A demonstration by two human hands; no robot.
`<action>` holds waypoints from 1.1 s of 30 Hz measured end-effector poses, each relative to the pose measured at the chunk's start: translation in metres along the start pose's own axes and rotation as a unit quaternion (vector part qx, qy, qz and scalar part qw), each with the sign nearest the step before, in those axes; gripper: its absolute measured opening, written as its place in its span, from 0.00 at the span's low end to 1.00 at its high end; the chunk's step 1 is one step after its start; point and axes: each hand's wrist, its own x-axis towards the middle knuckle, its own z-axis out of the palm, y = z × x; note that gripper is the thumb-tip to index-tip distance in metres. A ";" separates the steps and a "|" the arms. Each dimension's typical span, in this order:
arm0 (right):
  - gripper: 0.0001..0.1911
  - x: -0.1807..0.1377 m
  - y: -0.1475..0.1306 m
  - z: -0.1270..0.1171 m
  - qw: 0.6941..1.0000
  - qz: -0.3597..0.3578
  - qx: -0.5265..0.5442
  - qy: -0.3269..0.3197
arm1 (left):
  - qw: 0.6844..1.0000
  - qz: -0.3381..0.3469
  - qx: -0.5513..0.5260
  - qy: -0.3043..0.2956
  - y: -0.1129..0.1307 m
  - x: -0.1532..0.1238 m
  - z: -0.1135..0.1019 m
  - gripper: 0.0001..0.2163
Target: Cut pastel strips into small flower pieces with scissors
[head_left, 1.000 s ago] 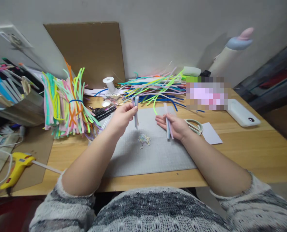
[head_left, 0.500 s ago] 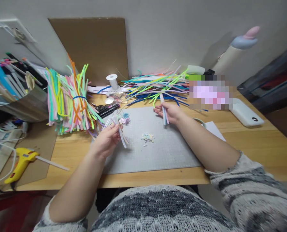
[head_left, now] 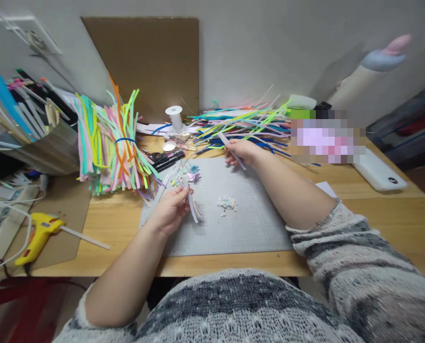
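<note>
At grey mat (head_left: pixel 258 228), L hand (head_left: pixel 171 208) pinching pale strips (head_left: pixel 193 209), R hand (head_left: pixel 247 151) farther fwd w/ whitish strip (head_left: pixel 230 148) gripped, scraps (head_left: pixel 227 203) btwn.

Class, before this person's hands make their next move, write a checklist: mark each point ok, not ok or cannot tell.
1. Left hand gripping pale strips: ok.
2. Right hand holding at least one lilac-white strip: ok.
3. Grey mat free of small scraps: not ok, a little heap lies there.
4. Yellow glue gun apart from both hands: ok.
5. Glue gun hot or cold: cannot tell.
</note>
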 end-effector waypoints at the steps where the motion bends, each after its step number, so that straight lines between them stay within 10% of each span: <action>1: 0.06 -0.005 -0.001 -0.003 0.999 -0.009 -0.033 0.004 | 1.000 -0.005 0.000 0.002 0.000 0.000 0.000 0.10; 5: 0.06 -0.039 0.004 -0.006 0.984 -0.078 -0.162 0.016 | 0.999 -0.031 -0.007 -0.021 0.001 -0.002 -0.001 0.13; 9: 0.12 -0.076 0.034 -0.002 0.894 -0.189 -0.406 -0.020 | 0.999 -0.017 0.003 -0.040 -0.001 -0.003 0.001 0.14; 19: 0.24 -0.095 0.084 -0.007 0.748 -0.230 -0.614 0.105 | 0.990 0.075 0.123 -0.004 -0.009 -0.001 0.004 0.15; 23: 0.21 -0.091 0.083 -0.008 0.780 -0.249 -0.563 0.108 | 0.985 0.092 0.144 -0.013 -0.010 -0.001 0.006 0.15; 29: 0.12 -0.100 0.077 -0.007 0.919 -0.285 -0.252 0.106 | 0.988 0.073 0.134 -0.037 -0.003 -0.003 0.003 0.18; 33: 0.06 -0.133 0.067 0.016 0.983 -0.094 0.103 -0.120 | 0.988 -0.003 0.123 -0.094 -0.007 -0.011 0.012 0.19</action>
